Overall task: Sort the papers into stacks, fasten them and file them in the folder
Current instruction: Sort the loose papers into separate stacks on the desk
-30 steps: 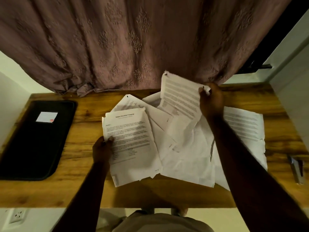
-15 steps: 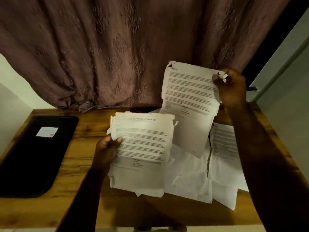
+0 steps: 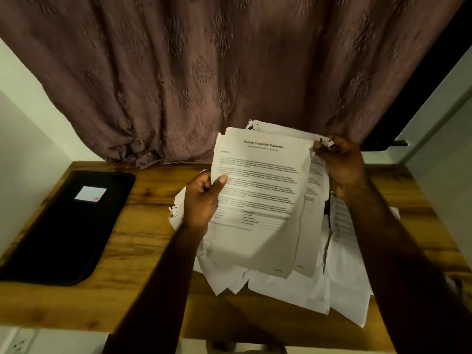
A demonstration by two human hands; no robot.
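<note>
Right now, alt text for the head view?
Two hands hold sheets above a wooden desk: the left hand grips a page headed Sample Education Transcript, the right hand pinches the top corner of a second sheet behind it. Loose papers lie beneath; a black folder sits at left.

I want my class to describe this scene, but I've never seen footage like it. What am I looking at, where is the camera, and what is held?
No machine here: these are a person's two bare hands, filmed by a head-worn camera looking down. The left hand grips printed sheets by their left edge; the right hand pinches their top corner. Loose papers lie on the wooden table, a black folder at its left. A curtain hangs behind.
</note>
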